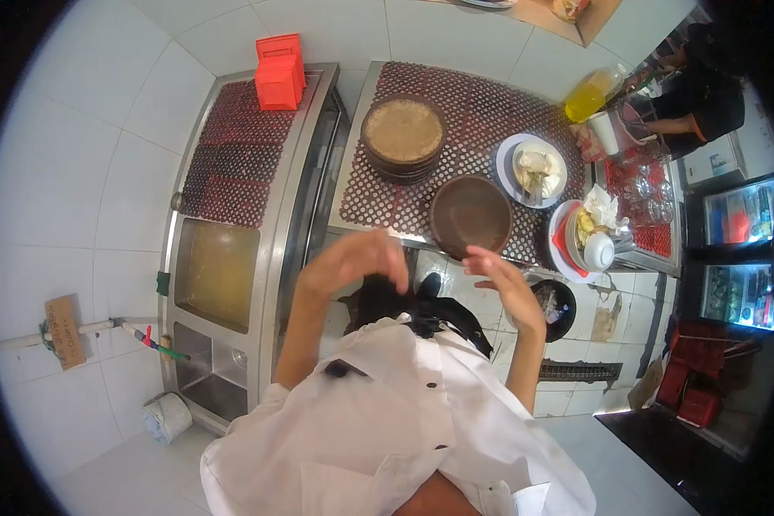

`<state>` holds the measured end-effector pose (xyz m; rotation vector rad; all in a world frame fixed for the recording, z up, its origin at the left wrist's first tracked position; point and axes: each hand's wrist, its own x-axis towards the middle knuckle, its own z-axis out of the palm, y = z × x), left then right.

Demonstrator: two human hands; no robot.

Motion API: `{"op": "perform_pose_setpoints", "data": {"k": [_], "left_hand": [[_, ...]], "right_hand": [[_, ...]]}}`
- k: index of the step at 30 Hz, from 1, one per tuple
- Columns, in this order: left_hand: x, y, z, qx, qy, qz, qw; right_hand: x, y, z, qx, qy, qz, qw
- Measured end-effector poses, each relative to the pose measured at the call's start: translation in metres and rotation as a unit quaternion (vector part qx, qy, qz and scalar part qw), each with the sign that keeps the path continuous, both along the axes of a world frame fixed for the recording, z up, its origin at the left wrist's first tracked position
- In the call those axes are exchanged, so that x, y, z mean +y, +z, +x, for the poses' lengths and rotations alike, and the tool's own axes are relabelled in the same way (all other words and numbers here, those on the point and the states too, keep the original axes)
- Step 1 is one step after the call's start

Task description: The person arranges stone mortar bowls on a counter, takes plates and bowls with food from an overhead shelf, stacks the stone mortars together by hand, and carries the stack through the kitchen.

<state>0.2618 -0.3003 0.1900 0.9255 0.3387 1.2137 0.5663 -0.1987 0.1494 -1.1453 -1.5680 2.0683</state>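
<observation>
My left hand hangs in front of the counter's near edge, its fingers bent downward and apart, with nothing in them. My right hand is raised at the near rim of a round dark brown dish, fingers spread and empty; whether a fingertip touches the rim cannot be made out. Behind and to the left of that dish stands a stack of round brown dishes. A white plate with a bowl of pale food and cutlery sits at the back right. Nearer, another plate carries food scraps, a crumpled napkin and a white cup.
A steel sink with cloudy liquid is at the left, red containers above it. A yellow bottle and several glasses stand at the right. A black bin is below the counter. Another person is at the upper right.
</observation>
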Motion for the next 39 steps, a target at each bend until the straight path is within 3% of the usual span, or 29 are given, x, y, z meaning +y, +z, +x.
{"op": "perform_pose_setpoints", "data": {"k": [2,6,9,12,13,16,17,20,24,30,33,35,39], "left_hand": [[0.027,-0.026,-0.013,0.104,0.183,-0.081,0.974],[0.088,-0.095,-0.043,0.239,0.498,-0.186,0.812],[0.125,-0.141,-0.086,0.258,0.544,-0.160,0.782],[0.163,-0.175,-0.115,0.252,0.547,-0.150,0.784],[0.169,-0.168,-0.121,0.295,0.501,-0.184,0.793],[0.198,-0.180,-0.133,0.259,0.416,-0.155,0.858],[0.214,-0.229,-0.135,0.215,0.409,-0.183,0.868],[0.220,-0.202,-0.138,0.285,0.335,-0.171,0.882],[0.227,-0.205,-0.149,0.196,0.286,-0.146,0.927],[0.231,-0.214,-0.159,0.147,0.278,-0.135,0.940],[0.233,-0.204,-0.170,0.157,0.253,-0.132,0.945],[0.239,-0.228,-0.177,0.123,0.247,-0.139,0.951],[0.243,-0.228,-0.173,0.065,0.227,-0.135,0.962]], "right_hand": [[0.011,-0.002,-0.014,0.029,-0.051,-0.027,0.998],[0.050,-0.039,-0.060,0.060,-0.143,-0.056,0.986],[0.093,-0.069,-0.116,0.096,-0.207,-0.053,0.972],[0.145,-0.123,-0.173,0.091,-0.308,-0.036,0.946],[0.160,-0.135,-0.189,0.086,-0.347,-0.029,0.934],[0.173,-0.142,-0.232,0.188,-0.308,-0.088,0.928],[0.173,-0.143,-0.239,0.116,-0.328,-0.060,0.935],[0.173,-0.136,-0.238,0.114,-0.313,-0.133,0.933],[0.174,-0.120,-0.244,0.057,-0.329,-0.136,0.933],[0.166,-0.103,-0.260,-0.010,-0.370,-0.140,0.919],[0.159,-0.115,-0.263,-0.038,-0.384,-0.126,0.914],[0.155,-0.113,-0.268,-0.043,-0.390,-0.119,0.912],[0.156,-0.129,-0.273,-0.064,-0.437,-0.054,0.895]]}}
